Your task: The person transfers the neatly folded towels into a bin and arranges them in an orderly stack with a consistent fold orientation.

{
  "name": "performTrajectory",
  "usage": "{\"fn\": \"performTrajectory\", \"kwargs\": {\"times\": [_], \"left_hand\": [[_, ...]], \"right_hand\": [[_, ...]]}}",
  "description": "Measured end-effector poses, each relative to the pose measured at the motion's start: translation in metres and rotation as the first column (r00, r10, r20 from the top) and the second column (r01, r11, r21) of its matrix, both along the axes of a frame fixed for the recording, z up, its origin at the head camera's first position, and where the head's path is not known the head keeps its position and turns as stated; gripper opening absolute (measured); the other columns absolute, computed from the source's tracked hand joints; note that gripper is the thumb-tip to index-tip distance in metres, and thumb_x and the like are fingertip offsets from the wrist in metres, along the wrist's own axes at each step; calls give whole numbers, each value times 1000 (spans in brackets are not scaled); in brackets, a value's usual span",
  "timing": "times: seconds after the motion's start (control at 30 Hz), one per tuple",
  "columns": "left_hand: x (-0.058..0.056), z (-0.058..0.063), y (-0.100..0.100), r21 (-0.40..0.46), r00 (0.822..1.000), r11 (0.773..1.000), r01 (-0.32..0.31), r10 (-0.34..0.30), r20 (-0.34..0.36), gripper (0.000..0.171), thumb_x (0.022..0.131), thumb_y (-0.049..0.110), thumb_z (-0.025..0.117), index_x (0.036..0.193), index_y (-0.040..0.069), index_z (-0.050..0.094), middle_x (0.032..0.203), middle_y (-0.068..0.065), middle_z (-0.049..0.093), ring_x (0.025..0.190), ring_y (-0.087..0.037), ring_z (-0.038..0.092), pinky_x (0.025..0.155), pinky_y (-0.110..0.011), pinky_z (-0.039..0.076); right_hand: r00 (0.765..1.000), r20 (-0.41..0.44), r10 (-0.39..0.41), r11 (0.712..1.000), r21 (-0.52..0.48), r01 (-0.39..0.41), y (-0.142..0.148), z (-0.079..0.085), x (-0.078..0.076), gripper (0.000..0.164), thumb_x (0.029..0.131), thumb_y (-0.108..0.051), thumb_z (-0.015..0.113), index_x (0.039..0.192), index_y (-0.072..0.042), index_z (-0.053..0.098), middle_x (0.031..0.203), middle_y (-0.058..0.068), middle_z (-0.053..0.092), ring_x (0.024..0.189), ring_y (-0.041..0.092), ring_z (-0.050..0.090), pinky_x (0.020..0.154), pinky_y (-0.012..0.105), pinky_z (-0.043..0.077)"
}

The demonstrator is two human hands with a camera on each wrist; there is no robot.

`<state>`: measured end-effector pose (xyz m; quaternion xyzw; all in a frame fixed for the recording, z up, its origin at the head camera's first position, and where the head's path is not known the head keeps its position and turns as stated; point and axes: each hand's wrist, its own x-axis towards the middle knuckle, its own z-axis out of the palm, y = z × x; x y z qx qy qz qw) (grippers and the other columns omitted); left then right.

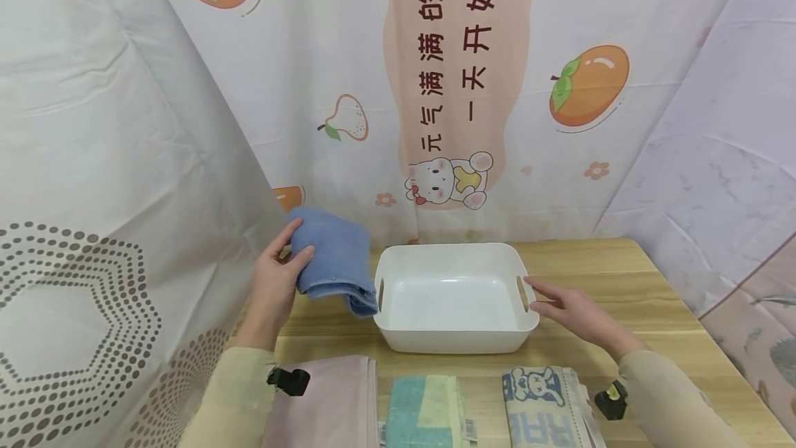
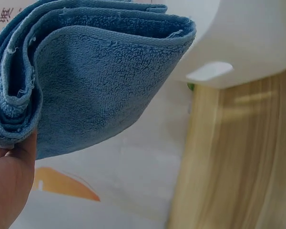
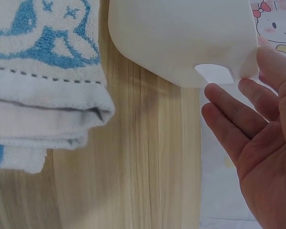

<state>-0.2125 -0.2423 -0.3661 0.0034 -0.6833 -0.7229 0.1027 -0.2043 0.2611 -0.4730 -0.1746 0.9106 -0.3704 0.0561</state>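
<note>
My left hand [image 1: 278, 273] grips a folded blue towel [image 1: 336, 251] by its left edge, thumb on the near side. The towel is held up left of a white plastic basin [image 1: 457, 341], and its lower corner overlaps the basin's left rim in the head view. In the left wrist view the towel's [image 2: 95, 86] stacked layers and terry surface show close up. My right hand [image 1: 575, 313] is at the basin's right end, fingers extended. In the right wrist view its fingertips [image 3: 211, 89] lie right at the handle slot. The basin's inside shows bare and white.
Along the table's [image 1: 591, 261] front lie a folded pink towel [image 1: 329, 399], a teal and yellow towel [image 1: 429, 410] and a white and blue towel with a bear pattern [image 1: 544, 406]. A printed curtain [image 1: 348, 178] hangs behind the basin, and a patterned curtain [image 1: 124, 192] hangs at left.
</note>
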Motion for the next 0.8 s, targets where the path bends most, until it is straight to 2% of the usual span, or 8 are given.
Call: {"fn": "performTrajectory", "kwargs": {"times": [0.13,0.27,0.5,0.67,0.8], "left_hand": [[1,6,10,45,1000,999,8,-7,-30,58,84,11,70,137,23,48,128,-13,39,107,-23,54,79,-25,50],[2,10,19,73,998,997,38,-34,-58,58,85,9,68,137,22,48,133,-14,37,109,-23,53,81,-25,49],[-1,13,34,114,989,989,94,-79,-128,56,85,6,67,136,20,48,125,-12,40,101,-24,57,80,-29,50],[-2,14,43,135,981,982,131,-109,-160,57,86,4,66,138,16,46,123,-12,42,96,-21,60,76,-29,52],[-3,14,51,156,981,978,139,-114,-160,58,85,4,66,138,16,47,124,-13,42,93,-20,61,73,-28,52]], "right_hand": [[1000,-2,0,1000,-6,0,0,0,0,59,90,-43,57,142,-18,40,142,12,40,113,32,54,89,49,45],[1000,5,3,1000,-9,-3,0,0,0,60,90,-43,56,142,-18,40,143,12,39,115,35,52,89,49,45],[1000,5,5,1000,9,-5,0,0,-1,60,90,-42,57,142,-17,40,141,12,42,110,26,58,86,44,48],[1000,-20,0,1000,30,1,-2,2,-2,59,90,-40,58,140,-14,42,138,13,45,106,23,60,85,44,48],[998,-69,-14,999,43,17,-3,4,-2,56,90,-39,60,137,-11,47,128,13,55,102,21,62,85,43,48]]}}
